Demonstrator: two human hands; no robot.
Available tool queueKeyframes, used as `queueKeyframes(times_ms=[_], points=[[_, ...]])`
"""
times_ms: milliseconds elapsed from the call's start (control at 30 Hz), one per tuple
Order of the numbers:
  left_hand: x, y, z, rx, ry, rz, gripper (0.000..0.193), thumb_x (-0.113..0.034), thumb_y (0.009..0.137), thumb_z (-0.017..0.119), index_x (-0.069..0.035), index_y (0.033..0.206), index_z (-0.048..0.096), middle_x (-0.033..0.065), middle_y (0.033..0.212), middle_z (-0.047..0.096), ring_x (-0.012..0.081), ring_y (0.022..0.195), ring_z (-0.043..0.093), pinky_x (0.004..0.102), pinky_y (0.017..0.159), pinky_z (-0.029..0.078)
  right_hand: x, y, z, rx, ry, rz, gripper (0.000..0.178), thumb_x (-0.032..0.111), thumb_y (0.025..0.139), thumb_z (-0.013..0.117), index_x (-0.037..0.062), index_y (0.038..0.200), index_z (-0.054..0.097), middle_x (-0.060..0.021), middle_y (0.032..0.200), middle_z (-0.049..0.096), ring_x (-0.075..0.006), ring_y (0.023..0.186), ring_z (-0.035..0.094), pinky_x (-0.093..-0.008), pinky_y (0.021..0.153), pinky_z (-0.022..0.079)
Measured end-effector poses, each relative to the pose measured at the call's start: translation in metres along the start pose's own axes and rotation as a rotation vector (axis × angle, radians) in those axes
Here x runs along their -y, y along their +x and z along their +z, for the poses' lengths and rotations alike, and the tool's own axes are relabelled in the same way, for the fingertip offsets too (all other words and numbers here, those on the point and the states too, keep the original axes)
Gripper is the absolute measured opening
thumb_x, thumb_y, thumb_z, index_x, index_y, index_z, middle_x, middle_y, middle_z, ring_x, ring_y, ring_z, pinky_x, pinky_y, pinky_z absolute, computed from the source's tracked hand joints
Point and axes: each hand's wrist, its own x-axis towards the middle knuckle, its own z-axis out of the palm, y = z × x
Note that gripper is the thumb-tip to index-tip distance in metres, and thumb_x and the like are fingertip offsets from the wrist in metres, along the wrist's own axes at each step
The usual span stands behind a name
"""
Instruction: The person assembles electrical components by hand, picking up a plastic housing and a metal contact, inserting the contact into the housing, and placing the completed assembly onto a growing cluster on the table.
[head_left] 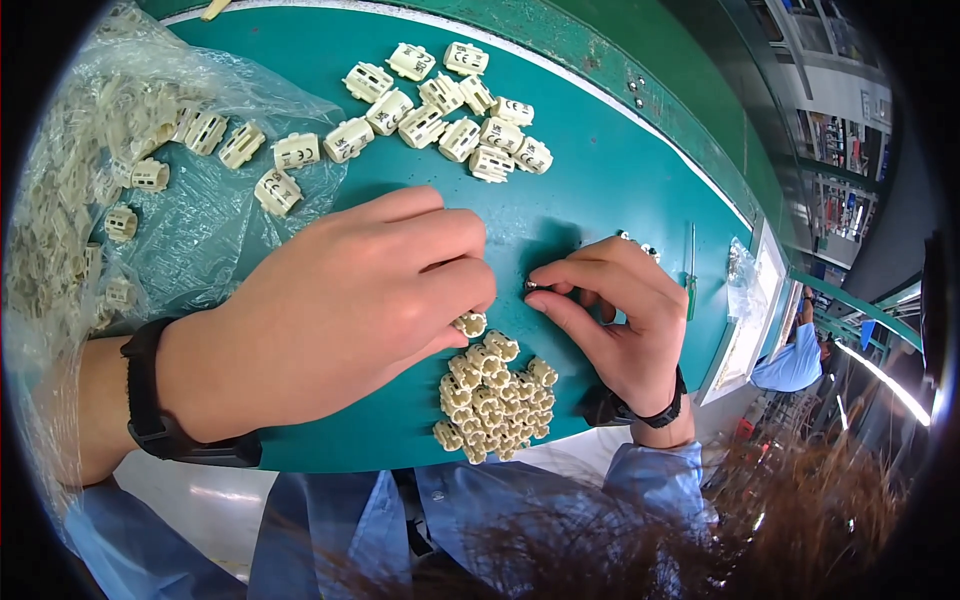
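The work seems to be in the middle: a tight cluster of cream housings (498,400) stands near the person's body, perhaps the finished part, while many others are still inside the clear plastic bag (262,92) at left, so much appears to be left. The left hand (365,300) pinches one cream cylindrical housing (470,324) just beyond this cluster, and the right hand (615,310) pinches one small dark part (532,285) between thumb and forefinger, apart from the housing. On the far side of the green surface (600,140) I count about thirteen loose housings (460,139); the cluster has perhaps thirty, overlapping, and those in the bag I cannot count. One green-handled screwdriver (690,285) lies at right, and at least two small parts (651,253) show behind the right hand.
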Motion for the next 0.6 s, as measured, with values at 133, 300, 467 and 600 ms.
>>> queueKeyframes(times_ms=[133,300,467,600], points=[[-0.0004,0.0007,0.0025,-0.004,-0.005,-0.009,0.031,-0.011,0.082,0.093,-0.011,0.108,0.077,0.0045,0.109,0.068,0.0283,0.097,0.066,0.0397,0.084,0.058,-0.0031,-0.0012,0.0021,-0.015,0.0,-0.039,0.022,0.003,0.086,0.098,0.0085,0.106,0.09,-0.0011,0.099,0.079,-0.0087,0.075,0.063,-0.0261,0.061,0.046],[-0.0004,0.0017,0.0046,-0.02,-0.001,0.0,0.031,-0.012,0.082,0.094,-0.011,0.107,0.077,0.0039,0.108,0.068,0.0277,0.096,0.065,0.0392,0.084,0.058,-0.0005,0.0012,-0.0003,0.008,0.057,0.027,0.021,0.002,0.087,0.097,0.0081,0.106,0.09,-0.0024,0.098,0.079,-0.011,0.075,0.066,-0.028,0.061,0.048],[-0.0003,0.0016,0.0053,-0.018,0.003,-0.003,0.031,-0.013,0.081,0.095,-0.012,0.107,0.077,0.0033,0.108,0.067,0.0275,0.096,0.064,0.0392,0.084,0.058,0.0038,0.0021,-0.0041,0.033,0.075,0.066,0.023,0.002,0.087,0.097,0.0075,0.108,0.089,-0.0048,0.097,0.078,-0.0162,0.076,0.07,-0.0316,0.063,0.055],[0.0,0.0025,0.0055,-0.017,0.005,0.0,0.032,-0.013,0.08,0.095,-0.012,0.107,0.077,0.0032,0.108,0.068,0.0274,0.096,0.064,0.0392,0.084,0.058,0.0035,0.0033,-0.0027,0.023,0.061,0.059,0.024,0.002,0.087,0.097,0.0075,0.108,0.089,-0.0044,0.095,0.077,-0.0156,0.075,0.069,-0.0315,0.063,0.054]])
